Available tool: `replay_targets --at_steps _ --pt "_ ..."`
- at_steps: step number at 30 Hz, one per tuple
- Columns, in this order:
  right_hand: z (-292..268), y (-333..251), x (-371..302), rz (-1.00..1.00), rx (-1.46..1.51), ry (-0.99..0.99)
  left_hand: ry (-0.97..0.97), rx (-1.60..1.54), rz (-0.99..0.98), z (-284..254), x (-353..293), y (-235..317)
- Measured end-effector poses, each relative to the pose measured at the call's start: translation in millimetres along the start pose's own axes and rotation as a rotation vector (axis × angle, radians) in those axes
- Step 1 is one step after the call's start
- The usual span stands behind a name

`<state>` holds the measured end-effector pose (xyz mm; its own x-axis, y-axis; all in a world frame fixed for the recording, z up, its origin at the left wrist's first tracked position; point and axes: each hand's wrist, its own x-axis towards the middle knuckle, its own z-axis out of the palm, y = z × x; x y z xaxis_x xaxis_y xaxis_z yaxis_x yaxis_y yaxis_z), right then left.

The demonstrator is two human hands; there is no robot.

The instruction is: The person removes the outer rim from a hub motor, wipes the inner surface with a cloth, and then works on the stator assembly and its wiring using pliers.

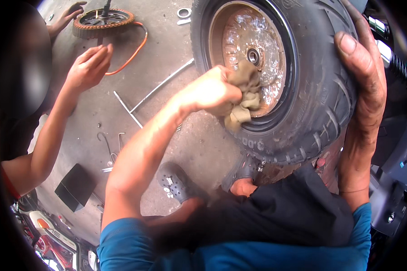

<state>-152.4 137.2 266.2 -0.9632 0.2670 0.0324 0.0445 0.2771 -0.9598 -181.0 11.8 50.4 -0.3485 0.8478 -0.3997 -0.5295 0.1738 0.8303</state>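
A wheel with a thick black tyre (321, 90) is tilted up in front of me, its open hub side facing me. Inside the rim, the shiny, dirt-streaked metal hub (257, 36) looks wet, with a round bearing (253, 56) at its centre. My left hand (215, 90) is closed round a crumpled olive-brown rag (246, 92), which lies against the lower left of the hub and rim. At the tyre's right side, my right hand (364, 67) grips the tread, thumb toward me; its other fingers are partly hidden behind the tyre.
At upper left a co-worker's hand (90, 67) is near a round part with copper windings (101, 22) and an orange cable (133, 56). A T-handle wrench (156, 88), a metal ring (183, 13) and a black box-like object (75, 187) lie on the floor. My feet are below the wheel.
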Motion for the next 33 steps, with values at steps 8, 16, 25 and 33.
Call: replay_targets --at_steps 8,16,25,33 --pt "-14.8 19.6 8.0 -0.175 0.027 -0.090 0.895 0.966 0.392 -9.5 26.6 -16.0" --pt "-40.4 11.5 14.5 0.025 -0.117 -0.137 0.338 0.524 0.220 40.1 -4.5 5.3" --pt "-27.9 21.1 10.9 -0.011 -0.275 -0.086 0.826 -0.607 0.373 -33.6 4.0 37.9" --pt "-34.6 19.9 10.5 -0.052 -0.377 0.014 0.423 -0.196 0.414 70.3 -18.7 7.9"
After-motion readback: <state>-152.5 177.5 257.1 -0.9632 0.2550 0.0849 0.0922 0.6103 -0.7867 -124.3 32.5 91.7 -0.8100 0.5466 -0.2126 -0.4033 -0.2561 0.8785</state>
